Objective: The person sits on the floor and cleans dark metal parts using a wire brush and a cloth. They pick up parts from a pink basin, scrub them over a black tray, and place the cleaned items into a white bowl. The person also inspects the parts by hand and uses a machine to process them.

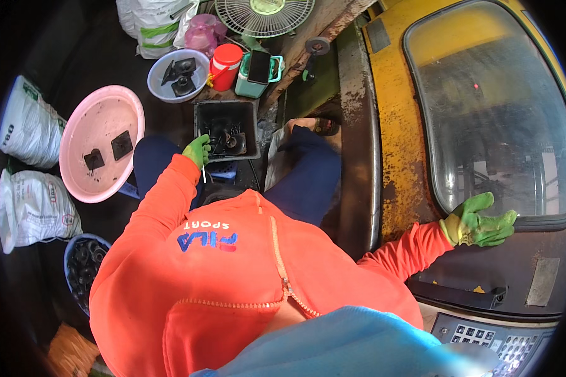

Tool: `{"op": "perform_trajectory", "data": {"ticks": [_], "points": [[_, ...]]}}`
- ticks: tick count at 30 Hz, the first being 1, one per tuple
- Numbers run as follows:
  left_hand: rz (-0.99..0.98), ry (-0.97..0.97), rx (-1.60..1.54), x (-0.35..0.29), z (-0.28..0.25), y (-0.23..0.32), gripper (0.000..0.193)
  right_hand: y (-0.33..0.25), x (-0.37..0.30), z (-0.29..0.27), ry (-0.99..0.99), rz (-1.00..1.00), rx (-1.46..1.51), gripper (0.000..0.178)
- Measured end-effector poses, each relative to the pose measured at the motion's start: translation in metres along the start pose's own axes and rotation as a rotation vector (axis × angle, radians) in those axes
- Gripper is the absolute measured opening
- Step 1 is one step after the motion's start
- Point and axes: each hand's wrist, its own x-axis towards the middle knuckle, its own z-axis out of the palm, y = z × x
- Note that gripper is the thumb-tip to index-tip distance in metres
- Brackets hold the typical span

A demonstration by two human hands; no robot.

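"As I follow this from afar through the head camera, what does your left grip (198,149) have?"

"I see its gloved fingers curled closed around a thin white rod (204,174). It sits at the left edge of the black bin (225,105), and the rod's end sticks out below the glove."

"And what lies in that bin?"

"Black parts, some jumbled together; I make out one square-based piece (236,144) near the bin's lower right corner."

"Your right grip (481,221)?"

"Wide open, fingers stretched out, holding nothing that I can see. It's over the lower edge of the machine's window (490,119); I cannot tell whether it touches."

"Anything left of the bin?"

"A pink basin (85,125), with two dark square pieces (122,145) toward its right edge. Beyond the bin's far edge I see a red jug (223,74) beside a teal box (250,87)."
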Motion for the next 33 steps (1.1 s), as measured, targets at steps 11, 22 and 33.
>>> {"op": "perform_trajectory", "data": {"ticks": [11, 22, 33], "points": [[0.063, 0.092, -0.040, -0.010, -0.008, 0.005, 0.020, -0.001, -0.010, -0.009, -0.098, 0.033, -0.017, 0.047], [0.021, 0.090, -0.060, 0.003, -0.021, -0.002, 0.020, -0.006, -0.011, -0.013, -0.262, 0.002, -0.170, 0.049], [-0.038, 0.053, -0.112, -0.030, -0.013, -0.014, 0.021, 0.017, -0.013, -0.014, -0.401, 0.004, -0.222, 0.042]]}}
